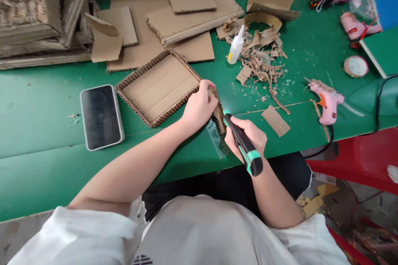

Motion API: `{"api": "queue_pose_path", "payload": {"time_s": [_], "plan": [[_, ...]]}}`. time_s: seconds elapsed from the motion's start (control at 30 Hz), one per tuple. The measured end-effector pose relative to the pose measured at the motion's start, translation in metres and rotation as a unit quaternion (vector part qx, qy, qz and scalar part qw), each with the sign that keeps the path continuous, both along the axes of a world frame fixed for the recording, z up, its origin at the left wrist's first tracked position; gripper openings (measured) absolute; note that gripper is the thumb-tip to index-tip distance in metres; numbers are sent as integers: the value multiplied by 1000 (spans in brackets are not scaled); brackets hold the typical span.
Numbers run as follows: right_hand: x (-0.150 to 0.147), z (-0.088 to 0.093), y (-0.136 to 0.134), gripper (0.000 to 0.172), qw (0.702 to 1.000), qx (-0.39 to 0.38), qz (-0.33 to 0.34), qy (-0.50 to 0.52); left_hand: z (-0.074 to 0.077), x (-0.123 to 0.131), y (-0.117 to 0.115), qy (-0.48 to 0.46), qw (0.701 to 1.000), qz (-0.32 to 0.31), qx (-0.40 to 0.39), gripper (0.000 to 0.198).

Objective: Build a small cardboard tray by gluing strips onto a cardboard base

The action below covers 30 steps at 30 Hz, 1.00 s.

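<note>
My right hand [255,134] is closed around a black and teal utility knife [241,136]. Its front end meets a narrow cardboard strip [219,119]; the blade itself is hard to make out. With fingers curled, my left hand [199,105] grips the far end of that strip. Under the strip lies a clear plastic ruler [217,140], partly covered. Just left of my left hand, a shallow rectangular cardboard tray [152,121] with a corrugated rim rests on the green table [46,132].
A phone [102,116] lies left of the tray. Beyond are cardboard sheets [192,20], stacked cardboard pieces [27,4], a white glue bottle [236,45] and torn scraps [259,60]. On the right sits a pink glue gun [328,101] with a black cord, near a tape roll [356,66].
</note>
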State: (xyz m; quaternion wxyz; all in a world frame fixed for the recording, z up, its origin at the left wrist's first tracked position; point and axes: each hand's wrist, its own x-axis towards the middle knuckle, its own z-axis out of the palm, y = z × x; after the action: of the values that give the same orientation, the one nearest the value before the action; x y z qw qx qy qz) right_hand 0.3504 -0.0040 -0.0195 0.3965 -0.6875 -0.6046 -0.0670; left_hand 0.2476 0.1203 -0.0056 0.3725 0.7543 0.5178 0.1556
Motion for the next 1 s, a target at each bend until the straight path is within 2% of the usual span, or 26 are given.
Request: {"api": "queue_pose_path", "payload": {"time_s": [0.1,0.3,0.43,1.0], "plan": [[0,-3,-4,19,999,29,-8,-32,-1,0,0,-2,1000,0,1,33],[-2,3,-4,19,999,6,-30,19,-1,0,1,3,1000,-3,-2,33],[-3,4,-1,22,999,-19,-19,38,-1,0,1,-3,1000,-1,-5,33],[-4,0,-4,19,1000,6,-13,-17,-2,0,1,0,1000,0,7,34]]}}
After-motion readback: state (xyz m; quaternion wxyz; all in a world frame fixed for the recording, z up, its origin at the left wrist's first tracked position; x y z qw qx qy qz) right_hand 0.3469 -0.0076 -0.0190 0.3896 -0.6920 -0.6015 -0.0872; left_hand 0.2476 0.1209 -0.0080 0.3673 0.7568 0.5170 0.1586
